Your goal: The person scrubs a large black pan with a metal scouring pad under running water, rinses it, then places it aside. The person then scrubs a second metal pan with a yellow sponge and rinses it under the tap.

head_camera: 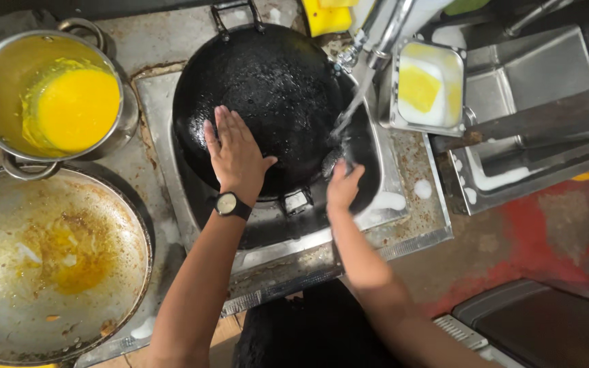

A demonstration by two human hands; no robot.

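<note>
Over the sink (410, 235), left hand (236, 157) flat on black wok (274, 82), right hand (342, 187) scrubbing

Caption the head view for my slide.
Left hand steadies a black wok in the sink; right hand scrubs under running water.

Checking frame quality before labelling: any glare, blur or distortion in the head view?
Head view: wet glare speckles the black wok; the right hand and the scrubber it grips are motion-blurred under the water stream, while the left hand, flat on the wok, is sharp; the metal tray is overexposed; wide-angle bending shows at the edges; the bottom centre is in deep shadow.
</note>
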